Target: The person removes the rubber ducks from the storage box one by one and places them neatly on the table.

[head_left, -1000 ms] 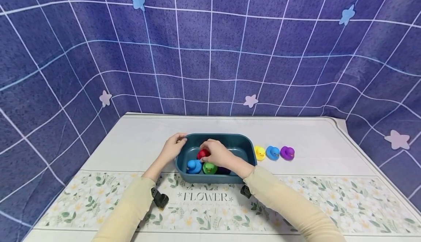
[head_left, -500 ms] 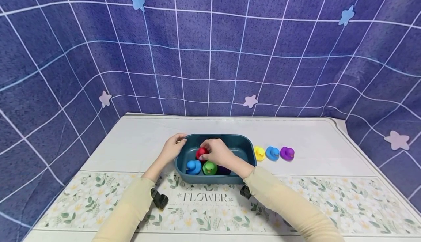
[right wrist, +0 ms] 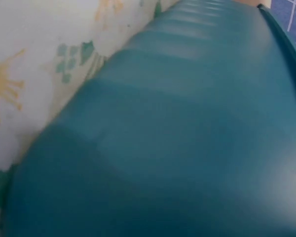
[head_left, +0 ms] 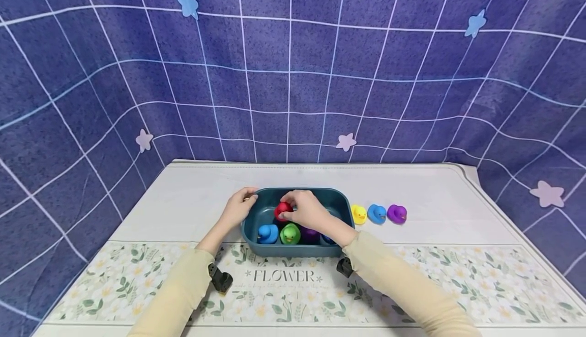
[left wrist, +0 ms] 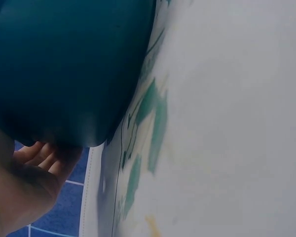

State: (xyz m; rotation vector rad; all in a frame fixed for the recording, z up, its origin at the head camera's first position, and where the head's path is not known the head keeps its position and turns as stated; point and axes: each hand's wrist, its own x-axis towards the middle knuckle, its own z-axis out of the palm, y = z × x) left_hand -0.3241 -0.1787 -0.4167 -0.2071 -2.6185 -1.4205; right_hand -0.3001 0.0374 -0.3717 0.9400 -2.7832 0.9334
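Note:
A teal rectangular tub [head_left: 297,251] stands on the table. My left hand [head_left: 236,208] grips its far left corner; in the left wrist view the left hand [left wrist: 32,190] has its fingers partly hidden behind the tub wall [left wrist: 74,74]. Inside the tub, my right hand [head_left: 308,211] pinches a red rubber duck [head_left: 282,212] between thumb and fingers. Along the tub's front side sit a blue duck [head_left: 267,234], a green duck [head_left: 290,234] and a purple duck [head_left: 310,234]. Another blue duck [head_left: 326,240] is mostly covered by the right wrist. Only the tub's outer wall [right wrist: 187,123] fills most of the right wrist view.
Right of the tub, a yellow duck [head_left: 359,215], a blue duck [head_left: 377,214] and a purple duck [head_left: 397,214] stand in a row. A white, flower-printed cloth [head_left: 284,306] covers the table. Behind it hangs a blue curtain [head_left: 311,92] with a grid pattern.
The right hand, with the red duck, has shifted slightly inside the tub, and more of the purple and rightmost blue ducks shows. The left hand stays on the tub's corner.

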